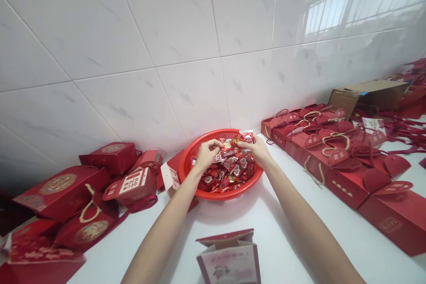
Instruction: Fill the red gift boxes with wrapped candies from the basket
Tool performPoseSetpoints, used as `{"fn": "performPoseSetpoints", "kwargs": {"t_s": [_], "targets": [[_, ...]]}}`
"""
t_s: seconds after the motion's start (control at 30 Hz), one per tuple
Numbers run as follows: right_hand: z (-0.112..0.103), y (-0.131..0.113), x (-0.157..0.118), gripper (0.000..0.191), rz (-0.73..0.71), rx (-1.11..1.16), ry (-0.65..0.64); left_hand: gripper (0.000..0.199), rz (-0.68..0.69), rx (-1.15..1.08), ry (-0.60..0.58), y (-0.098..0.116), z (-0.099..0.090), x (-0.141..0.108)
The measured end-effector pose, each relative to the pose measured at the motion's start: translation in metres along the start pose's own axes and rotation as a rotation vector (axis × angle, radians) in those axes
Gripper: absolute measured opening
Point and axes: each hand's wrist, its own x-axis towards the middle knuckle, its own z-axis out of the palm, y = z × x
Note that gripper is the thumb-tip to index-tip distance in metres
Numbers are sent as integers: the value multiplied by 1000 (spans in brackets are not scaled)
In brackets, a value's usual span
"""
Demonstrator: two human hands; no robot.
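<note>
Nearby, an open red-and-white paper box (230, 261).
Left hand (208, 155): fingertips nearly meeting, hold unclear; right hand (258, 151): pinching a red-and-white packet (246, 137) above red-wrapped sweets (235, 167) in a red plastic basket (228, 195) at the white surface's (256, 217) far edge.

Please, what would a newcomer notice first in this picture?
The red basket of wrapped packets, in the middle, would likely draw the eye first, with the left hand and right hand over it. Next come the red boxes lined up along the right, and a single box at the bottom edge.
</note>
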Motion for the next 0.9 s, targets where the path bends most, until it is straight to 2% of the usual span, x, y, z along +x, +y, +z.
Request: {"fn": "performPoseSetpoints", "kwargs": {"t_s": [0.23, 0.4, 0.6, 0.8, 0.9], "targets": [[-1, 1, 2, 43, -29, 10, 2, 19, -9, -41, 28, 4, 1, -1], [-1, 2, 2, 45, -42, 28, -20, 17, -11, -96, 38, 7, 2, -2], [-1, -2, 0, 45, -27, 63, -76, 36, -17, -192, 53, 20, 0, -10], [10, -25, -20, 48, -77, 6, -248, 38, 29, -226, 71, 53, -5, -42], [16, -43, -39, 47, -133, -85, -292, 39, 63, -195, 78, 75, -17, -69]]}}
